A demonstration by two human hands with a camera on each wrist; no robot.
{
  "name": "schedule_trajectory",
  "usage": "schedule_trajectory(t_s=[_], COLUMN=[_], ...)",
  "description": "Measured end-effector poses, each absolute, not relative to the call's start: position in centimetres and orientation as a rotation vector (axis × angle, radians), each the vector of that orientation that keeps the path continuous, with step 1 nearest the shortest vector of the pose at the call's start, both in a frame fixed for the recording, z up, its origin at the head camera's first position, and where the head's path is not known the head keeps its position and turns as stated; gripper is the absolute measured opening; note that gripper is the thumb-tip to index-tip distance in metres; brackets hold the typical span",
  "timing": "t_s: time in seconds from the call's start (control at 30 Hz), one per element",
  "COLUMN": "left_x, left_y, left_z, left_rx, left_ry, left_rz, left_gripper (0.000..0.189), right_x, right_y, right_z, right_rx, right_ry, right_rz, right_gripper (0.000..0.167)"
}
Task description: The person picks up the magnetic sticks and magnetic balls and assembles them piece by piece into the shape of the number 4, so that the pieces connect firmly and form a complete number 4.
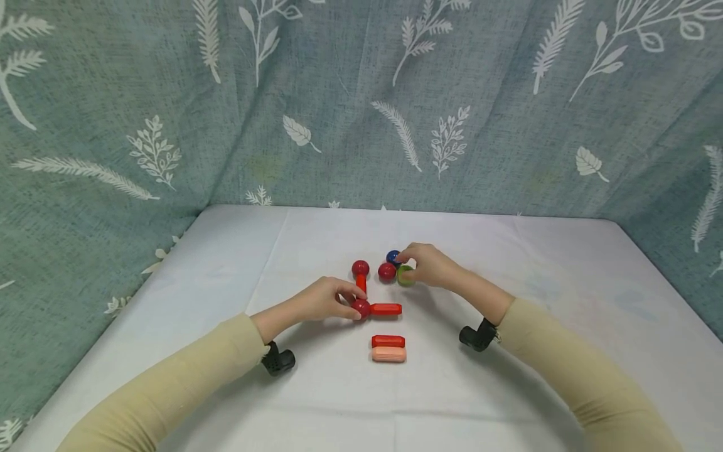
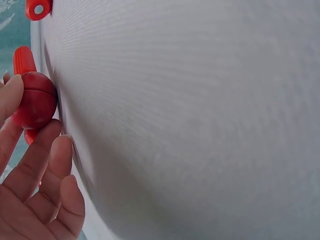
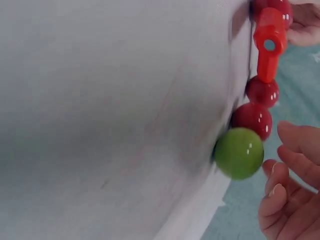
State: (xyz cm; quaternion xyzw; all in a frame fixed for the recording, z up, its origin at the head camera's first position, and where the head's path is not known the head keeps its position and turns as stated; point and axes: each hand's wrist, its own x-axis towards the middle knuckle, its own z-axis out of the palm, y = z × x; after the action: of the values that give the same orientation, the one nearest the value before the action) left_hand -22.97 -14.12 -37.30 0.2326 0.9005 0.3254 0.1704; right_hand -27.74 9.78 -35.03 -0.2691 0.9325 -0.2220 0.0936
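My left hand pinches a red ball between thumb and fingers, low on the table. From this ball one red stick points right, and another red stick leads away to a second red ball. The right stick's free end shows a round hole in the right wrist view. My right hand hovers with loosely bent fingers beside a green ball and a blue ball. A gap separates it from the green ball in the right wrist view, where the blue one is hidden.
A loose red ball sits left of the green one. Nearer the front, a red stick and a peach stick lie side by side on the white tablecloth. Behind the table hangs a green leaf-patterned curtain.
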Motion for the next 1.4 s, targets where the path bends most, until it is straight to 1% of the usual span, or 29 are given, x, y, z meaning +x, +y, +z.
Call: schedule_trajectory(t_s=[0.17,0.33,0.5,0.73,0.87,1.1,1.27,1.4], left_x=[-22.9,-22.8,-22.8,-22.8,-22.7,-22.7,-22.7,-22.7], left_y=[-14.3,-14.6,-14.9,-15.1,-15.2,-15.1,-15.1,-15.1], left_z=[-37.2,-37.1,-37.1,-37.1,-37.0,-36.9,-37.0,-37.0], left_rx=[0.65,0.659,0.659,0.688,0.693,0.675,0.658,0.651], left_ry=[2.549,2.541,2.548,2.548,2.543,2.548,2.555,2.555], left_rz=[0.932,0.94,0.934,0.951,0.971,0.952,0.941,0.944], left_gripper=[0.031,0.031,0.031,0.031,0.03,0.031,0.032,0.032], right_x=[-27.6,-27.5,-27.6,-27.7,-27.5,-26.8,-25.7,-24.9], right_y=[7.9,6.8,6.4,6.1,6.3,7.4,8.5,9.5], right_z=[-35.1,-35.0,-35.1,-35.3,-35.1,-34.6,-34.4,-34.5], right_rx=[-0.915,-0.876,-0.838,-0.915,-0.985,-1.019,-1.035,-1.09], right_ry=[2.825,2.844,2.83,2.776,2.774,2.77,2.762,2.727], right_rz=[-0.459,-0.362,-0.335,-0.254,-0.241,-0.296,-0.352,-0.429], right_gripper=[0.032,0.029,0.032,0.034,0.033,0.031,0.036,0.034])
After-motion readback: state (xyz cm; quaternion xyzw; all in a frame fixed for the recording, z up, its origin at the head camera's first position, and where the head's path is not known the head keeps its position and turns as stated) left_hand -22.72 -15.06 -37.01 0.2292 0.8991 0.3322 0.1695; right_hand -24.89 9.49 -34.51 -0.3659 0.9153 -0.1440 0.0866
